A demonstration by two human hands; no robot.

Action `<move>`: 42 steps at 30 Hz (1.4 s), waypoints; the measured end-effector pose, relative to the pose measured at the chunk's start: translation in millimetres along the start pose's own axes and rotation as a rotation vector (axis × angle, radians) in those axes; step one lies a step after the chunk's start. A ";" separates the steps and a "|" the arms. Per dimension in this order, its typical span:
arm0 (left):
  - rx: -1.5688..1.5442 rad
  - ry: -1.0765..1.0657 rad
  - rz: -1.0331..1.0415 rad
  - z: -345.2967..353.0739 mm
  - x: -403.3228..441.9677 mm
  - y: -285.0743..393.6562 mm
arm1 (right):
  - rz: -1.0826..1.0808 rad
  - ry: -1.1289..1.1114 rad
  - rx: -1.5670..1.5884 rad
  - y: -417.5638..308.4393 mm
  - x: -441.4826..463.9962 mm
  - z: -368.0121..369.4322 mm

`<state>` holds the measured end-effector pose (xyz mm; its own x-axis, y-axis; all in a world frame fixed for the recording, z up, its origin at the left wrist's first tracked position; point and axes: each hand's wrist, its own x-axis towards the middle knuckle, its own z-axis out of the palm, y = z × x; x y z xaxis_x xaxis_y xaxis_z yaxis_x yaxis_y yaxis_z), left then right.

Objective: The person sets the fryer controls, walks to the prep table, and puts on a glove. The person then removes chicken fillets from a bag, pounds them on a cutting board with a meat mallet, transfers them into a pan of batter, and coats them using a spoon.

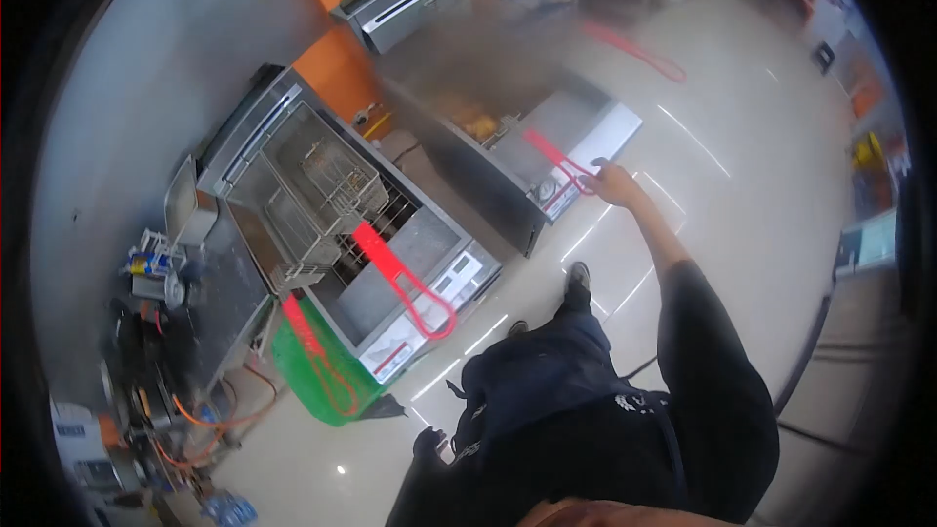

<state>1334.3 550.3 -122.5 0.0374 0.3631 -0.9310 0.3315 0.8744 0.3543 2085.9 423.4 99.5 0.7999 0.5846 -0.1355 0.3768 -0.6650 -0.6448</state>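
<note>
My right hand (613,183) is stretched forward, its fingers closed on the looped end of a red fryer basket handle (549,148). That handle reaches over the front of the farther deep fryer (600,137), where golden food (478,125) shows through blurry steam. My left hand (429,442) hangs low beside my body. It is dark and small in view, so its fingers cannot be made out, and nothing is seen in it.
A nearer fryer (415,234) holds wire baskets (342,176) with red handles (400,278). A green bin or bag (317,371) stands at its front corner. Another red handle (634,51) juts out farther back. Orange hoses (229,422) and clutter lie at left; the floor (683,195) is shiny.
</note>
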 end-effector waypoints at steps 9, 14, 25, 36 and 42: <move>-0.304 0.069 -0.173 232.7 -95.6 -170.7 | 0.377 -0.943 1.157 -15.8 113.0 10.3; -0.374 0.064 -0.211 320.7 -121.5 -222.2 | 0.352 -0.900 1.041 -3.4 136.8 -21.9; -0.397 0.040 -0.256 330.4 -99.1 -224.8 | 0.101 -0.856 0.850 -9.6 117.5 -18.2; -0.404 0.035 -0.262 291.1 -71.7 -205.6 | -0.015 -0.695 0.844 -47.1 55.4 -33.8; -0.397 0.008 -0.274 287.8 -53.4 -200.5 | 0.024 -0.696 0.870 -56.0 38.6 -56.1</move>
<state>1537.2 263.0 -169.0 -0.0085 0.1036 -0.9946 -0.0578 0.9929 0.1039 2121.8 457.1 172.5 0.2633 0.8905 -0.3712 -0.3095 -0.2864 -0.9067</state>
